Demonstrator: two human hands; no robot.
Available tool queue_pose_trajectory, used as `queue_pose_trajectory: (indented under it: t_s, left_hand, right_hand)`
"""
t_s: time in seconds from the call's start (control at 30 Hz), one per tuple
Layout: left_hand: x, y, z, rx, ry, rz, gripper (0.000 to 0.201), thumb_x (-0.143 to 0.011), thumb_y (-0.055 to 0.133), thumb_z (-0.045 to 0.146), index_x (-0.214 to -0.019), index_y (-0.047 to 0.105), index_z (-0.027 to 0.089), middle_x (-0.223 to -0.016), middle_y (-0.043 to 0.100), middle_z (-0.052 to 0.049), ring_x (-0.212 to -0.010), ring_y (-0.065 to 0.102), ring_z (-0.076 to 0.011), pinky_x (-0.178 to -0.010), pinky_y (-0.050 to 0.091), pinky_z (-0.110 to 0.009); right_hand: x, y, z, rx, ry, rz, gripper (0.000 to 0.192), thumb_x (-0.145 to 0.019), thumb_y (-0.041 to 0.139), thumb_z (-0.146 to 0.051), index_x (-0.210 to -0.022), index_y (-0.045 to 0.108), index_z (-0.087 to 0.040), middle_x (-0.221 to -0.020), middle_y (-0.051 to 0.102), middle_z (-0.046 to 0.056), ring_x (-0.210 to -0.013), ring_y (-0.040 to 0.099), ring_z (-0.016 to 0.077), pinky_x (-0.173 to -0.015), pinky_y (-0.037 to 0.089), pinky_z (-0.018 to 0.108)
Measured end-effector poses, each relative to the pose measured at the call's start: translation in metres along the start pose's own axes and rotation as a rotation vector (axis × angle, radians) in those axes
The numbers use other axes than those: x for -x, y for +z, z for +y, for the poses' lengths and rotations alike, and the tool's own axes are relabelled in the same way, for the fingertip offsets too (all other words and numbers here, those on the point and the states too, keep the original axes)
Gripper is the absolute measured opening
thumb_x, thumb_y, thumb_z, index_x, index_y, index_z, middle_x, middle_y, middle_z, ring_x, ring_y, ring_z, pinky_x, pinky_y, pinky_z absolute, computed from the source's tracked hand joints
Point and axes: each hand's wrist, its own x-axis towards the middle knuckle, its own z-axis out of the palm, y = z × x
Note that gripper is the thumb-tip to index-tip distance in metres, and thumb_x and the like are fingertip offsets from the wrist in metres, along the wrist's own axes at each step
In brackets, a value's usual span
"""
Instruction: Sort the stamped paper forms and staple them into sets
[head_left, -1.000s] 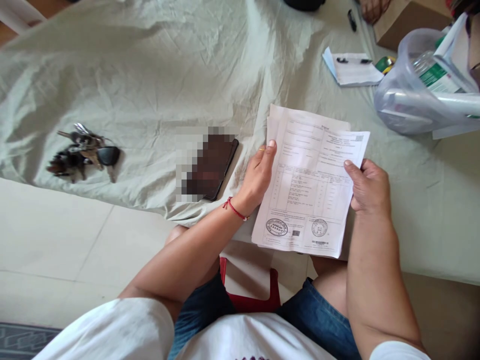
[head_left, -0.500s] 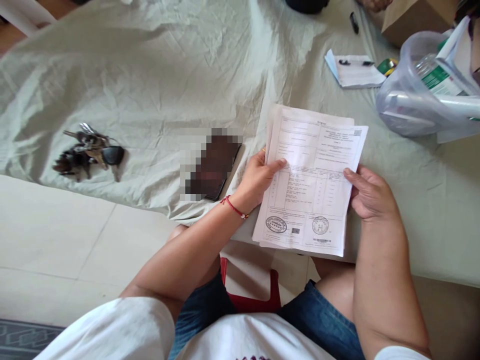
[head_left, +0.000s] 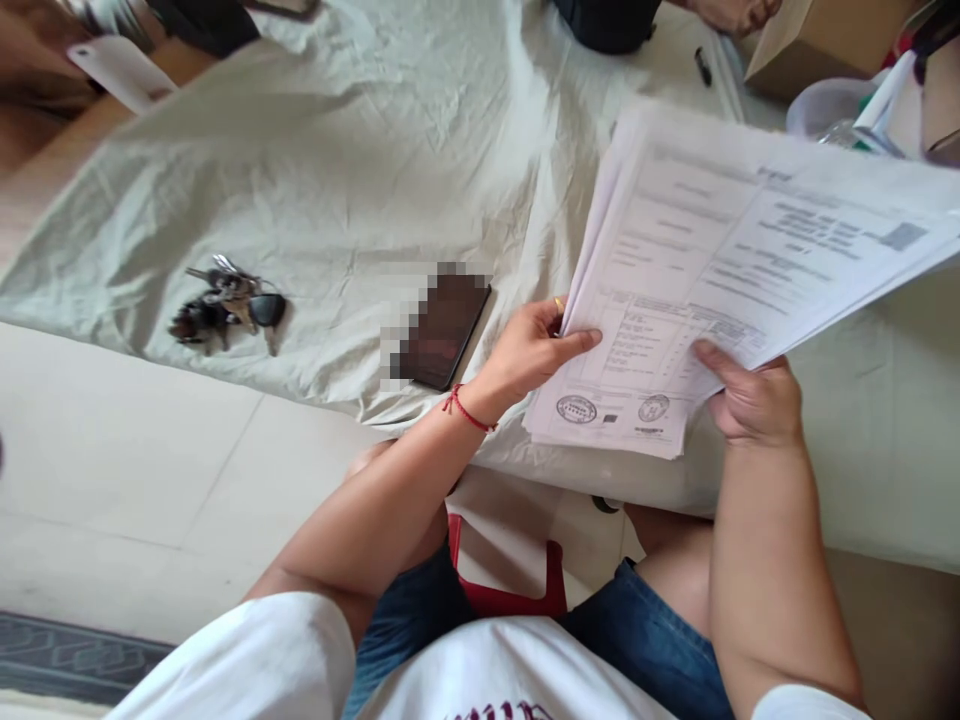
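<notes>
A stack of printed papers [head_left: 660, 310] with tables and round stamps is held between my two hands, its far edge lifted toward the camera. My left hand [head_left: 540, 345] pinches the left edge, thumb on top and fingers underneath. On the right edge my right hand [head_left: 754, 395] is closed the same way, its thumb pressing the top sheet. Left of my left hand a dark phone [head_left: 450, 335], partly pixelated, lies on the cloth. Farther left rests a bunch of keys [head_left: 229, 305] with a black-headed key.
A pale wrinkled cloth [head_left: 360, 170] covers the table. At the back stand a black object [head_left: 607, 20], a pen [head_left: 703, 67] and a cardboard box [head_left: 825, 45]. A clear plastic tub [head_left: 825, 105] is partly behind the papers. Another person holds a white phone [head_left: 120, 72] at top left.
The papers have tilted up, their far edge now raised and spread to the right, covering the notepad and most of the tub. The view has shifted, bringing another person with a white phone in.
</notes>
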Motion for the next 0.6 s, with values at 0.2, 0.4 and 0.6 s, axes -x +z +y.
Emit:
queue_pose_trajectory:
  t_s: [0.2,0.4,0.6]
  left_hand:
    - [0.011,0.005,0.009,-0.327,0.192,-0.003,0.025,-0.094,0.086,0.043,-0.083,0.078,0.022,-0.086,0.074,-0.005,-0.082,0.071,-0.0246,-0.076,0.057,-0.037]
    - [0.013,0.0,0.024,-0.311,0.238,-0.072,0.029,-0.082,0.101,0.041,-0.097,0.082,0.023,-0.104,0.08,-0.008,-0.109,0.077,-0.0342,-0.098,0.063,-0.044]
    - [0.008,-0.019,0.03,-0.268,0.149,-0.099,0.045,-0.077,0.103,0.038,-0.114,0.082,0.023,-0.119,0.083,-0.011,-0.133,0.074,-0.0394,-0.118,0.059,-0.052]
  right_hand:
    - [0.003,0.012,-0.032,-0.005,-0.4,0.077,0.05,-0.074,0.101,-0.053,-0.118,0.081,-0.043,-0.134,0.082,0.002,-0.154,0.065,0.0411,-0.124,0.059,0.073]
    - [0.011,0.012,-0.053,0.029,-0.441,0.041,0.054,-0.08,0.094,-0.068,-0.128,0.078,-0.048,-0.132,0.08,0.006,-0.148,0.067,0.0437,-0.111,0.065,0.069]
    - [0.003,0.0,-0.045,0.101,-0.267,-0.145,0.068,-0.068,0.104,-0.071,-0.126,0.079,-0.049,-0.139,0.081,0.0,-0.152,0.065,0.0376,-0.131,0.055,0.065]
